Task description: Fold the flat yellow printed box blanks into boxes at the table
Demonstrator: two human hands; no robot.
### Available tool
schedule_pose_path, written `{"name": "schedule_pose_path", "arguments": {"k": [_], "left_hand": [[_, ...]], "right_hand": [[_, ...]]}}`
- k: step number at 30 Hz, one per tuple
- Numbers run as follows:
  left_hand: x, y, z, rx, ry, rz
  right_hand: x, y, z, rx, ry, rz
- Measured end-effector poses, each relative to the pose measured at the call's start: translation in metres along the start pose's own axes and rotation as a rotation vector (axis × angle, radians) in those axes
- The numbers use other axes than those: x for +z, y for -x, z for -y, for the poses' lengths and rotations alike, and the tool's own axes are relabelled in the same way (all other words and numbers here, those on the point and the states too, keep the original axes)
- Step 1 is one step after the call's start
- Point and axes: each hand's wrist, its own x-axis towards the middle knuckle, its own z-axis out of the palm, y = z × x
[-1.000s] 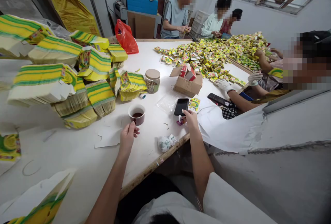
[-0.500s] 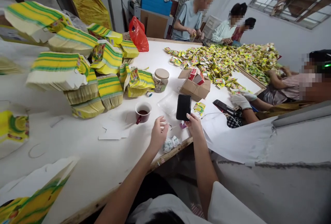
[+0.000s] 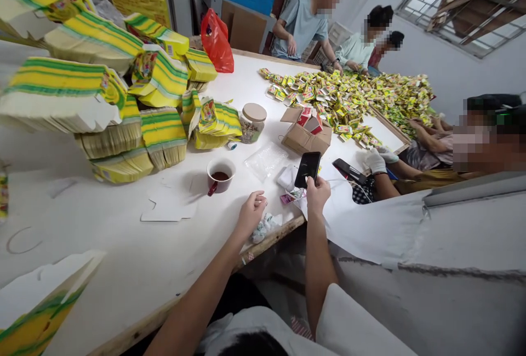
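Note:
My right hand (image 3: 317, 193) grips a black phone (image 3: 308, 168) by its lower end and holds it lifted over the table's near edge. My left hand (image 3: 251, 214) rests on the white table (image 3: 135, 252) with its fingers curled loosely; nothing shows in it. It lies beside a crumpled white wrapper (image 3: 263, 227). A dark red cup (image 3: 220, 174) with dark liquid stands a little beyond my left hand.
Stacks of flat yellow-green cartons (image 3: 119, 98) fill the left. A lidded jar (image 3: 252, 122), a clear plastic bag (image 3: 267, 160), an open cardboard box (image 3: 306, 132) and a second phone (image 3: 348, 170) lie ahead. Several people sit around a heap of yellow packets (image 3: 353, 98).
My left hand left the cup and came back to the table edge near the wrapper. My right hand picked the phone up off the table and holds it raised.

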Motion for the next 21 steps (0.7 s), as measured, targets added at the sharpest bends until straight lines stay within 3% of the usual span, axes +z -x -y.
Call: {"name": "schedule_pose_path", "arguments": {"k": [3,9,21], "left_hand": [[-0.002,0.001,-0.001,-0.011,-0.003,0.036],[-0.005,0.0,0.001,-0.024,-0.026,0.064],[-0.008,-0.001,0.003,-0.061,-0.066,0.117]], "right_hand": [[-0.002,-0.003,0.003,-0.046,0.143,-0.068],[0.001,-0.003,0.009,-0.16,0.3,-0.07],[0.012,-0.002,0.016,-0.294,0.393,-0.043]]}}
